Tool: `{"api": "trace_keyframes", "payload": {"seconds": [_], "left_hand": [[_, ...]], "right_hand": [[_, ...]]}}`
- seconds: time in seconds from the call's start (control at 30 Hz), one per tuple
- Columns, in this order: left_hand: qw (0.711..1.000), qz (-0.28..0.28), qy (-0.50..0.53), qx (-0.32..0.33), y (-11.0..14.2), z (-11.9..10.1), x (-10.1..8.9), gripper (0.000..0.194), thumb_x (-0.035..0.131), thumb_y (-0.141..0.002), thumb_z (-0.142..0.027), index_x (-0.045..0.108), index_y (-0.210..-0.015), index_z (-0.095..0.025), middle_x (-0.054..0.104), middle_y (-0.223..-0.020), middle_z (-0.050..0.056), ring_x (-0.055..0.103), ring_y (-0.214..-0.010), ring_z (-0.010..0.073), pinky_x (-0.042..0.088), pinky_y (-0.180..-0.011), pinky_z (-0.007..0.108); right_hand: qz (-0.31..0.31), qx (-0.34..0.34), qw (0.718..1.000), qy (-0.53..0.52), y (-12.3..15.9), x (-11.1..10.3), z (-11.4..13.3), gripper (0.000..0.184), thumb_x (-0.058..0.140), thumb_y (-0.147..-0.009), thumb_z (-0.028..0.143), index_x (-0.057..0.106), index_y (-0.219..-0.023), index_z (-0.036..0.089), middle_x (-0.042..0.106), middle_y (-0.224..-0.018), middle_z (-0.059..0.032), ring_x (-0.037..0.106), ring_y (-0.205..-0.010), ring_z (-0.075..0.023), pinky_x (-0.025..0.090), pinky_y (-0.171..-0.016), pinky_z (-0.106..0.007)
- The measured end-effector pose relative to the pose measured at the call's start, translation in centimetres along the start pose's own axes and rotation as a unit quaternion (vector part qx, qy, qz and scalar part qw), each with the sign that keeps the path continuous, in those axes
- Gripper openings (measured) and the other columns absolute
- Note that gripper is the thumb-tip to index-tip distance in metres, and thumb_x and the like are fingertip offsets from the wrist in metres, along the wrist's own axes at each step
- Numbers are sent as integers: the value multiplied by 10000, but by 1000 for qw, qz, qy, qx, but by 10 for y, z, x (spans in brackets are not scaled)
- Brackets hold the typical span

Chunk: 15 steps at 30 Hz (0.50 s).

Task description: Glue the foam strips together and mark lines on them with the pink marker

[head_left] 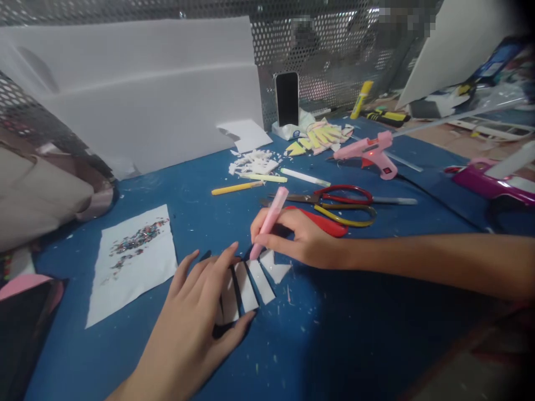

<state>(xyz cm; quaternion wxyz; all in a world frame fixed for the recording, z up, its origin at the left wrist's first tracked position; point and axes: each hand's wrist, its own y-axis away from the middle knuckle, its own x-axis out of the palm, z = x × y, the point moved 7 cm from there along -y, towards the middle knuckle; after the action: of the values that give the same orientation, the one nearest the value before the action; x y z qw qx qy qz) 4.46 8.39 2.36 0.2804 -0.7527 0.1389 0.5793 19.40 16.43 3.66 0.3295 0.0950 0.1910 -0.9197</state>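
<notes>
pink marker (pixel 271 217) pinched in right hand (pixel 298 238), long axis leaning up-right, lower end at far ends of white strips (pixel 262 283); contact hard to tell. left hand (pixel 200 301), fingers spread, covers leftmost strips.

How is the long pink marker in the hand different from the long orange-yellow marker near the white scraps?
The long pink marker leans steeply, but the long orange-yellow marker lies flat on the blue table. The pink one is gripped by the right hand, while no hand touches the orange-yellow one. Their colours differ too: one pink, one orange-yellow. Both are slim and stick-shaped.
</notes>
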Motion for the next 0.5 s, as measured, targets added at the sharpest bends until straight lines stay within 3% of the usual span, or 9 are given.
{"api": "trace_keyframes", "payload": {"seconds": [0.13,0.27,0.37,0.5], "left_hand": [[998,-21,-40,42,0,-7,-6,696,600,-913,-451,349,-1476,-127,578,-1348,108,524,-1233,263,241,-1168,503],[988,-88,-58,111,8,-31,-13,398,607,-929,-367,592,-1296,-211,684,-1239,14,562,-1193,215,196,-1215,465],[985,-109,-40,128,16,-44,-9,327,582,-955,-394,640,-1235,-236,712,-1210,-67,592,-1148,147,159,-1248,398],[983,-95,-23,153,20,-50,1,333,562,-966,-394,660,-1218,-200,699,-1243,-43,588,-1172,141,146,-1254,368]], "right_hand": [[12,-40,999,29,1,1,6,189,566,-963,214,652,-816,132,641,-932,-29,612,-846,-119,476,-796,-263],[42,-101,992,68,3,5,12,237,515,-990,198,648,-806,130,642,-938,-46,592,-905,-126,456,-869,-276],[73,-138,982,106,4,11,15,200,513,-996,224,639,-868,136,662,-938,-58,566,-874,-140,443,-848,-296],[85,-174,969,156,5,16,16,170,537,-988,259,602,-878,147,663,-890,-56,522,-795,-151,421,-786,-312]]}}
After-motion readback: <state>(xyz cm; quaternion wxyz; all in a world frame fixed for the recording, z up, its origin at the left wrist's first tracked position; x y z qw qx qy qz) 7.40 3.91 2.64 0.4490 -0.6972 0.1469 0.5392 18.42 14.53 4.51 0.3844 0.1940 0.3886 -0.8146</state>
